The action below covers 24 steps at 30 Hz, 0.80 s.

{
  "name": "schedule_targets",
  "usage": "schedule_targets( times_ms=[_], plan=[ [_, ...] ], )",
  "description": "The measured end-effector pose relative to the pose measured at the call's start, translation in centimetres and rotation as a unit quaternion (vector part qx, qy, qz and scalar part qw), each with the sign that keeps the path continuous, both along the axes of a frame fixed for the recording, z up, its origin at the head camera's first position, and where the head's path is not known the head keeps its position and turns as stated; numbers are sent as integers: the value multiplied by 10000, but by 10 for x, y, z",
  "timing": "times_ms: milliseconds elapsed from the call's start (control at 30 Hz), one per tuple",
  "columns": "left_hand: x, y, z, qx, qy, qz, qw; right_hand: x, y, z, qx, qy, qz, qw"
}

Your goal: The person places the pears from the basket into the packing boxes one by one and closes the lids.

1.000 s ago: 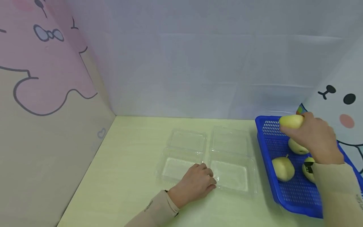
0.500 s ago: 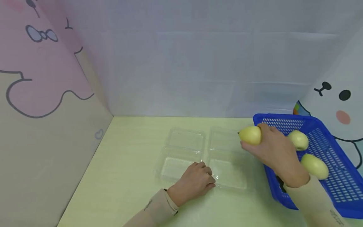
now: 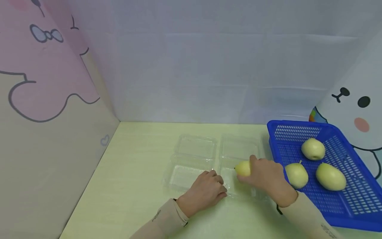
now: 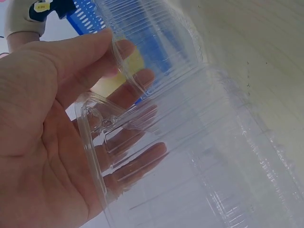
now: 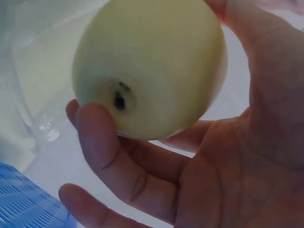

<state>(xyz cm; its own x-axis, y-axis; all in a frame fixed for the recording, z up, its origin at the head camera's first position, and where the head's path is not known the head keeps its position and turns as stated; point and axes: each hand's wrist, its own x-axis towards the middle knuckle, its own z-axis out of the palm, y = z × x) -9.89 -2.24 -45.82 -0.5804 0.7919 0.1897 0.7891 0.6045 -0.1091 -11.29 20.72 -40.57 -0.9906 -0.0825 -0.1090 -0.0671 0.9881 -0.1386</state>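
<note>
Grasps fruit in right hand over part-hidden right box, near three-fruit basket; rests left hand against left box, can't tell if pinching.

The person's beige-sleeved left forearm slants up from the bottom edge to a bare left hand, its back uppermost, its fingers gently bent and slightly spread. The beige-sleeved right forearm slants in from the lower right; the bare right hand grips with curved fingers, one finger standing apart.
</note>
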Motion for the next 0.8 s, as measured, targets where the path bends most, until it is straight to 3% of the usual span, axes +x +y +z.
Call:
schedule_targets(
  times_ms=[267, 800],
  plan=[
    [-1, 0, -1, 20, 108, -14, 9999, 4, -3, -18, 357, -51, 110, 9993],
    [0, -1, -3, 59, 122, -64, 9999, 8, -5, -22, 469, -287, 159, 9984]
  ],
)
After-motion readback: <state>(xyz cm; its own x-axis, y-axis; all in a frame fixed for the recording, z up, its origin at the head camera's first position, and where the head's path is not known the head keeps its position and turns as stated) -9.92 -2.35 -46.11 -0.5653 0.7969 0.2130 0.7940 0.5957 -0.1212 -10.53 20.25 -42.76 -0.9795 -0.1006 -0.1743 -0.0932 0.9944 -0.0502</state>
